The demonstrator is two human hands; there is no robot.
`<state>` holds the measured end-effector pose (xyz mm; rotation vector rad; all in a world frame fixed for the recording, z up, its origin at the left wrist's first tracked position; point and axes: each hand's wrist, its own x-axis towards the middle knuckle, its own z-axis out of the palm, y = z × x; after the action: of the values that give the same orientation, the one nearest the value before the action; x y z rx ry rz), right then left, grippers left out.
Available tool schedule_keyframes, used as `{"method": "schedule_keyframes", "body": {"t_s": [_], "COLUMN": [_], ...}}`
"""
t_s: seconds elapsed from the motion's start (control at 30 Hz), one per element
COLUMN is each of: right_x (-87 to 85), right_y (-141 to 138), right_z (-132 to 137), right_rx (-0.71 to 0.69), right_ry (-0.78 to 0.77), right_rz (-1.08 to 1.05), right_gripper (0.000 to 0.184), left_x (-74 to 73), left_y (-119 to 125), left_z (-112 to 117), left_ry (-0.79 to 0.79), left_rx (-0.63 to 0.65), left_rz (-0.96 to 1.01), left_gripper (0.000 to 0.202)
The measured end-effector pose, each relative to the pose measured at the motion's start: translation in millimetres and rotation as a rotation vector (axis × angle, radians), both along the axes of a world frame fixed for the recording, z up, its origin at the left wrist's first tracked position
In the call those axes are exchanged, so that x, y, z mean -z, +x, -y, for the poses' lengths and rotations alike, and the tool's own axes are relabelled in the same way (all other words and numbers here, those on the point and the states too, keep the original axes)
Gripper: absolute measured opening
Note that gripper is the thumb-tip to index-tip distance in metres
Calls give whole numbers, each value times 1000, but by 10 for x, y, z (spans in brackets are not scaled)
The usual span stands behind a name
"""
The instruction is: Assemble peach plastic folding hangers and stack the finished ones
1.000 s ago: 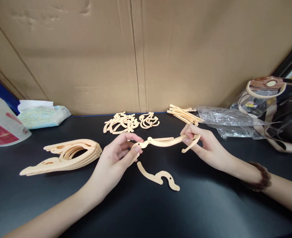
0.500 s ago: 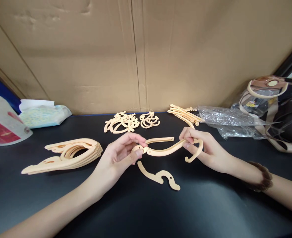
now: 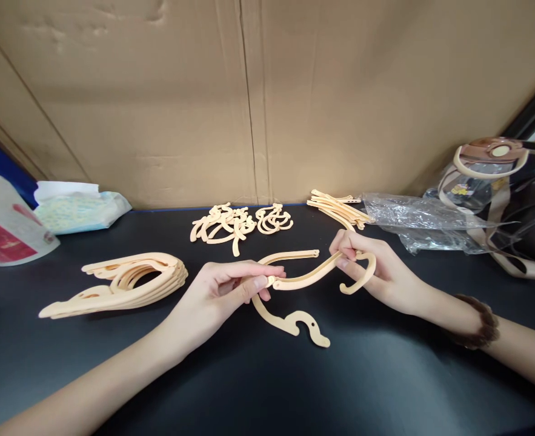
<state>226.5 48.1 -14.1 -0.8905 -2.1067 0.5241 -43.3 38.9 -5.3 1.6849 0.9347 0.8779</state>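
Beige foldable clothes-hanger parts are in front of me. My left hand (image 3: 233, 287) is closed in a pinch on a small hanger piece (image 3: 270, 281), whose rounded tip meets the left end of a curved, grooved hanger arm (image 3: 306, 280). The rest of that piece is hidden by my fingers. My right hand (image 3: 367, 260) grips the arm's right end, where a curved hook (image 3: 362, 278) hangs down. Behind them a second grooved arm (image 3: 294, 254) lies on the table. A flat hook-shaped piece (image 3: 310, 321) lies in front, partly under my left fingers.
A stack of folded hangers (image 3: 153, 284) lies left on the black table (image 3: 267, 393). Behind are piles of curved pieces (image 3: 222, 224), smaller hooks (image 3: 274, 219) and long arms (image 3: 335, 209). Plastic bags (image 3: 426, 218) and a strapped bottle (image 3: 480, 175) stand right; a tissue pack (image 3: 83, 209) lies left.
My left hand has shifted right and lowered, its fingers now covering more of the small piece at the arm's end. The arm and hook have tilted slightly; my right hand keeps its grip.
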Motion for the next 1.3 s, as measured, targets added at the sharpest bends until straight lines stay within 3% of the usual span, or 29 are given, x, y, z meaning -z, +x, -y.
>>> {"method": "schedule_keyframes", "body": {"t_s": [0.33, 0.7, 1.3], "right_x": [11, 19, 15], "right_y": [-12, 1, -5], "right_z": [3, -28, -35], "right_rx": [-41, -18, -46], "right_ry": [26, 83, 87], "right_rz": [10, 37, 51], "right_gripper": [24, 24, 27], "left_x": [-25, -8, 18], "left_y": [-42, -67, -49], "left_z": [-37, -85, -92], "left_ry": [-134, -37, 20], "left_rx": [107, 80, 54], "left_rz": [-38, -215, -191], "left_gripper": [19, 25, 20]}}
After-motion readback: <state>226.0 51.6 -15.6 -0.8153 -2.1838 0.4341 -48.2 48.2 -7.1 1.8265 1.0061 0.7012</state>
